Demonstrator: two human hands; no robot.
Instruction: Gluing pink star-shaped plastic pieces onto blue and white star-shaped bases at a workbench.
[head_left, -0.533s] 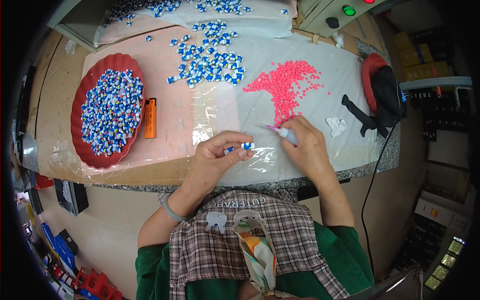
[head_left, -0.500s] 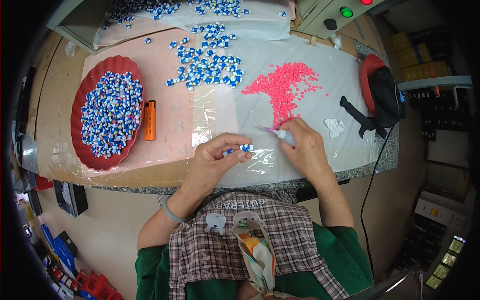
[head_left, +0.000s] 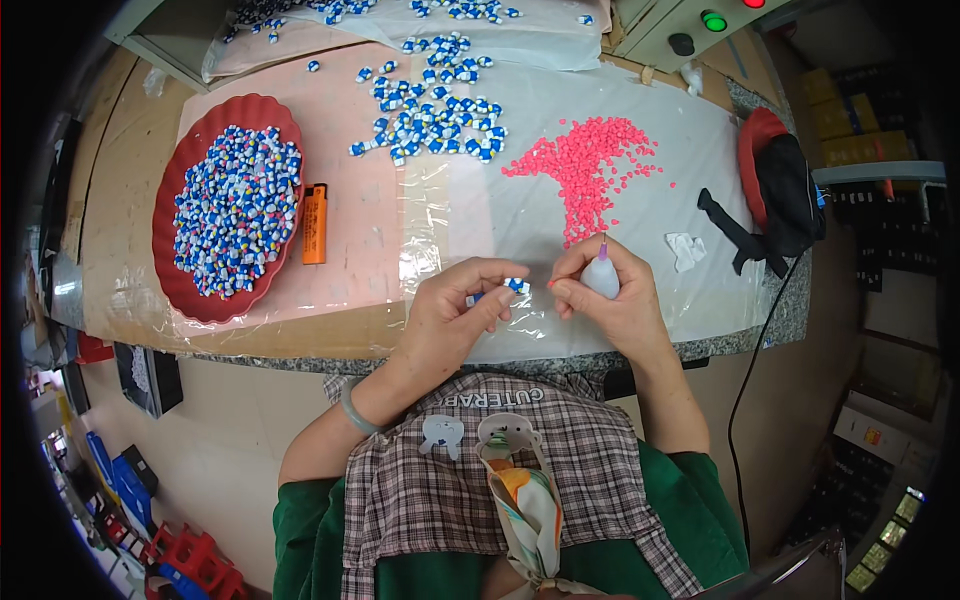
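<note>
Small blue-and-white beads (head_left: 517,285) stick out between the thumb and fingers of my left hand (head_left: 440,315), which is closed on them. Close by on the right, my right hand (head_left: 630,305) holds a small translucent squeeze bottle (head_left: 600,277), its purple needle tip pointing away from me. The same hand pinches a tiny pink piece (head_left: 552,283) between thumb and forefinger, a short gap from the beads. Just beyond the right hand lies a loose pile of pink pieces (head_left: 588,180) on the white sheet. More blue-and-white beads (head_left: 435,125) are scattered at the back.
A red scalloped bowl (head_left: 165,225) full of beads stands at the left, with an orange lighter (head_left: 314,225) beside it. Crumpled white tissue (head_left: 685,251) and a black pouch with a strap (head_left: 785,190) lie to the right. A control box with lit buttons (head_left: 713,20) stands behind.
My right hand has drawn back from the pink pile with a pink piece in its fingertips. The bottle has swung from pointing left to pointing away. My left hand keeps its beads.
</note>
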